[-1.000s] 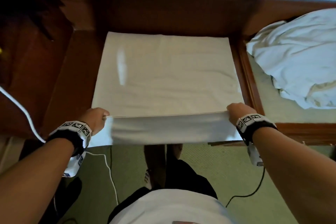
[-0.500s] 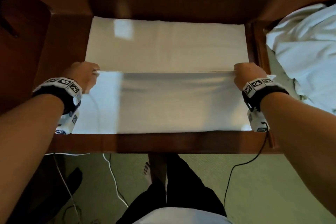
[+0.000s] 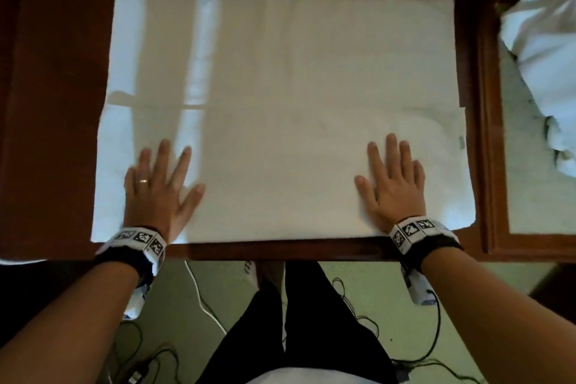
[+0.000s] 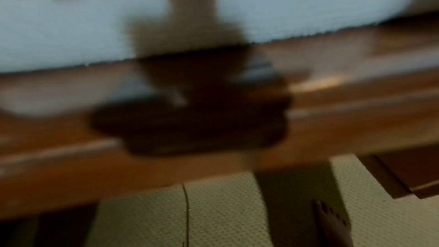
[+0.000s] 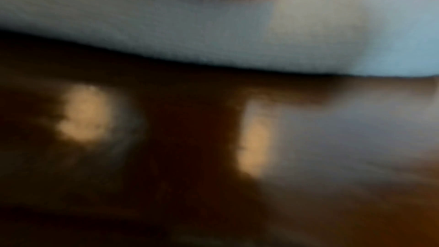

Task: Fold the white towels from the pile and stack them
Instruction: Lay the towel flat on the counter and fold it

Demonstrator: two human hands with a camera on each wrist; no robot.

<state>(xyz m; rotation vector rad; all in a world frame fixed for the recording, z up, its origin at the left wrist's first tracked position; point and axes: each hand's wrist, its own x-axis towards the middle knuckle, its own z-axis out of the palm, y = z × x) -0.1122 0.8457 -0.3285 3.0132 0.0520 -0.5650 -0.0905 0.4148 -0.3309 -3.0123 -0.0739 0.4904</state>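
Note:
A white towel (image 3: 280,87) lies spread on the dark wooden table (image 3: 56,103), its near part folded over so a fold edge runs across the middle. My left hand (image 3: 159,187) lies flat with spread fingers on the folded layer near the left side. My right hand (image 3: 391,184) lies flat on it near the right side. Both wrist views are blurred; they show the towel's thick near edge (image 4: 71,25) (image 5: 213,31) on the table's front rim (image 4: 213,157).
A pile of crumpled white towels (image 3: 542,65) sits to the right, beyond a raised wooden frame (image 3: 486,134). Cables (image 3: 202,299) trail on the green carpet below the table's front edge, beside my legs (image 3: 296,321).
Both hands carried the towel's near edge forward over the table, laid it down, let go, and now rest flat on the folded layer nearer the front edge.

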